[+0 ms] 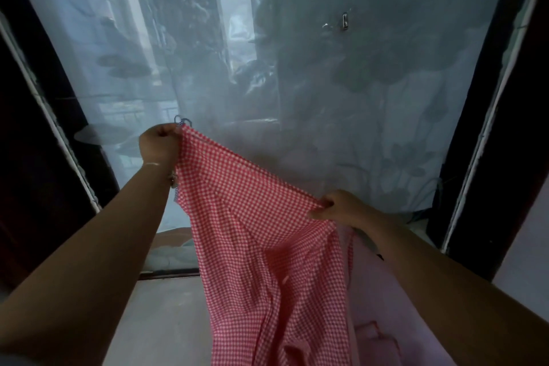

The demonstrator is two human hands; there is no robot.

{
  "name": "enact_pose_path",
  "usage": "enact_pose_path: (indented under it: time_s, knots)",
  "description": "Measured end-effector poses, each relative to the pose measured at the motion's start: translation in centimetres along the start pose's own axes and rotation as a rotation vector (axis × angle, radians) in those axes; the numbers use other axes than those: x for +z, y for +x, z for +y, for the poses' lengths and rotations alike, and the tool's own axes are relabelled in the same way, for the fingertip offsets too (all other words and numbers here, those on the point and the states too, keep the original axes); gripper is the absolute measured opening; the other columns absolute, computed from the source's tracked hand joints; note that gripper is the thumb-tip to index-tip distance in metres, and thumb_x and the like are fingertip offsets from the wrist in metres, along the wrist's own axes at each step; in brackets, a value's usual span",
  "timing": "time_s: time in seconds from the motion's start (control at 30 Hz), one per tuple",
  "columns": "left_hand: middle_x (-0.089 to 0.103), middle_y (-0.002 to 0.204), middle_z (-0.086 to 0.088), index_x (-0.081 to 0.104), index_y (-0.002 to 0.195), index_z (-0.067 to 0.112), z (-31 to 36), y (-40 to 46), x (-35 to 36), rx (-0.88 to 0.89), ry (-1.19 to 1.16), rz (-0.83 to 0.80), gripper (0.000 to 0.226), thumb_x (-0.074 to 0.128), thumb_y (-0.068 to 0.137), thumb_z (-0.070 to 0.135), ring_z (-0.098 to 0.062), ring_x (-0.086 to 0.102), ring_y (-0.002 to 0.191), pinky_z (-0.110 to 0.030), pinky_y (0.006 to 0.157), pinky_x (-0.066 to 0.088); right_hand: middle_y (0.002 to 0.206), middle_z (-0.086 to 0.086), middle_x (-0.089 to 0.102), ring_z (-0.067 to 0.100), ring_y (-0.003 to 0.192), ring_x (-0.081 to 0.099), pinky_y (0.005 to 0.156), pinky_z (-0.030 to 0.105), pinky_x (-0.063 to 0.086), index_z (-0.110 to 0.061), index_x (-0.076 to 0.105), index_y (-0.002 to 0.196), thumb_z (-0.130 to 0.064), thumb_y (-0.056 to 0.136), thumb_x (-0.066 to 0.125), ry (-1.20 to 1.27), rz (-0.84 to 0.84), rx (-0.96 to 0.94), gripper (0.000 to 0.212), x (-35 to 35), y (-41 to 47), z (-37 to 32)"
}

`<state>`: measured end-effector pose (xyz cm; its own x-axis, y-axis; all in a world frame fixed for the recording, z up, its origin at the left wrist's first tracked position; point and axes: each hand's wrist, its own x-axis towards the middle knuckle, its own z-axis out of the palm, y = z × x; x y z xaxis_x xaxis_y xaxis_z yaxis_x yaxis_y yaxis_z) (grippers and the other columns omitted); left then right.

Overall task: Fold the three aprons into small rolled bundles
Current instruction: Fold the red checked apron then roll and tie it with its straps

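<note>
Red-checked apron (pixel 261 226) is held up in the air before a plastic-covered window (pixel 297 53), its top edge stretched between both hands. One corner is gripped by the left hand (pixel 160 142), raised higher; the other is pinched by the right hand (pixel 335 207).

One red-and-white checked apron (pixel 261 235) is in view, hanging in the air. Two hands hold it: the left hand (pixel 160 145) at one upper corner and the right hand (pixel 341 208) at another. One pink cloth (pixel 383 306) lies below at the right; whether it is an apron cannot be told. One metal hook (pixel 345 21) sits on the pale glass panel (pixel 297 68) behind.
</note>
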<state>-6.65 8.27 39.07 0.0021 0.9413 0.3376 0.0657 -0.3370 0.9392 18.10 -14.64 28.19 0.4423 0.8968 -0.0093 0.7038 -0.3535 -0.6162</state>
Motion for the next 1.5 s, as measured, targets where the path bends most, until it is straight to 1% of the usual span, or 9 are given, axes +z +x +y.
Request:
enact_pose_path:
  time_s: [0.13, 0.3, 0.67, 0.8, 1.0, 1.1, 1.2, 1.33, 1.5]
  knots:
    - [0.066, 0.095, -0.007, 0.068, 0.078, 0.017, -2.8, 0.0, -1.3, -0.064, 0.049, 0.062, 0.023, 0.052, 0.087, 0.003, -0.021, 0.062, 0.097, -0.027, 0.087, 0.051, 0.063, -0.01, 0.054, 0.002, 0.058, 0.047, 0.051, 0.018, 0.033, -0.017, 0.057, 0.064, -0.045, 0.075, 0.076, 0.002, -0.061, -0.037, 0.035, 0.7, -0.5, -0.3]
    - [0.067, 0.098, -0.008, 0.068, 0.093, 0.011, -2.8, 0.2, -1.6, -0.042, 0.059, 0.114, 0.023, 0.048, 0.087, 0.003, -0.023, 0.062, 0.097, -0.034, 0.093, 0.051, 0.084, -0.003, 0.067, 0.007, 0.07, 0.057, 0.058, 0.016, 0.036, -0.012, 0.07, 0.089, -0.048, 0.08, 0.069, -0.18, -0.135, -0.073, 0.037, 3.2, -1.9, 1.3]
    - [0.066, 0.113, -0.013, 0.067, 0.109, 0.004, -4.9, -0.4, -2.4, -0.108, 0.076, 0.181, 0.025, 0.049, 0.091, 0.006, -0.025, 0.06, 0.108, -0.024, 0.093, 0.044, 0.058, -0.013, 0.042, -0.002, 0.054, 0.036, 0.052, 0.012, 0.024, -0.028, 0.043, 0.055, -0.031, 0.094, 0.052, -0.238, 0.05, 0.09, 0.04, 3.1, -2.4, 3.3]
    - [0.066, 0.114, -0.014, 0.066, 0.111, 0.004, -4.1, -0.9, -2.0, -0.047, 0.104, 0.101, 0.026, 0.048, 0.092, 0.007, -0.026, 0.059, 0.109, -0.029, 0.097, 0.045, 0.06, -0.001, 0.049, 0.013, 0.059, 0.046, 0.057, 0.026, 0.033, -0.02, 0.047, 0.054, -0.043, 0.085, 0.056, -0.097, 0.074, 0.244, 0.039, 5.2, -1.6, 4.4]
    - [0.068, 0.095, -0.009, 0.066, 0.096, 0.006, -0.4, -1.9, -0.4, 0.108, 0.02, -0.077, 0.016, 0.051, 0.091, 0.012, -0.024, 0.064, 0.094, -0.033, 0.087, 0.052, 0.09, 0.004, 0.069, 0.019, 0.082, 0.064, 0.079, 0.033, 0.051, -0.022, 0.068, 0.079, -0.054, 0.072, 0.059, 0.041, -0.006, 0.336, 0.034, 7.7, -1.2, 5.3]
    - [0.063, 0.074, 0.0, 0.066, 0.087, 0.009, 2.1, -3.4, 0.7, 0.164, -0.071, -0.163, 0.014, 0.059, 0.092, 0.021, -0.011, 0.06, 0.069, -0.025, 0.069, 0.051, 0.105, -0.002, 0.067, 0.022, 0.104, 0.063, 0.086, 0.031, 0.051, -0.02, 0.068, 0.104, -0.071, 0.057, 0.07, 0.095, 0.028, 0.281, 0.07, 8.4, -1.0, 4.0]
    - [0.065, 0.074, 0.002, 0.068, 0.083, 0.014, 4.2, -4.9, 1.9, 0.183, -0.151, -0.28, 0.012, 0.063, 0.09, 0.023, -0.008, 0.06, 0.067, -0.022, 0.069, 0.053, 0.125, -0.005, 0.058, 0.016, 0.118, 0.053, 0.099, 0.029, 0.041, -0.022, 0.057, 0.127, -0.081, 0.07, 0.047, 0.08, -0.02, 0.127, 0.083, 9.1, -0.6, 1.5]
    - [0.067, 0.08, 0.002, 0.067, 0.088, 0.015, 5.8, -5.1, 2.2, 0.25, -0.12, -0.3, 0.013, 0.056, 0.093, 0.012, -0.01, 0.062, 0.073, -0.023, 0.071, 0.054, 0.107, 0.014, 0.064, 0.027, 0.102, 0.061, 0.083, 0.028, 0.045, -0.005, 0.066, 0.101, -0.051, 0.082, 0.03, 0.038, 0.188, 0.168, 0.061, 9.6, -0.6, 0.3]
    - [0.064, 0.076, 0.007, 0.068, 0.085, 0.016, 4.5, -2.4, -0.2, 0.238, -0.02, -0.138, 0.016, 0.054, 0.09, 0.008, -0.005, 0.058, 0.07, -0.018, 0.068, 0.051, 0.144, 0.013, 0.043, 0.029, 0.13, 0.043, 0.109, 0.039, 0.034, -0.011, 0.046, 0.138, -0.04, 0.099, 0.032, 0.031, 0.195, 0.192, 0.051, 8.6, -2.2, 0.1]
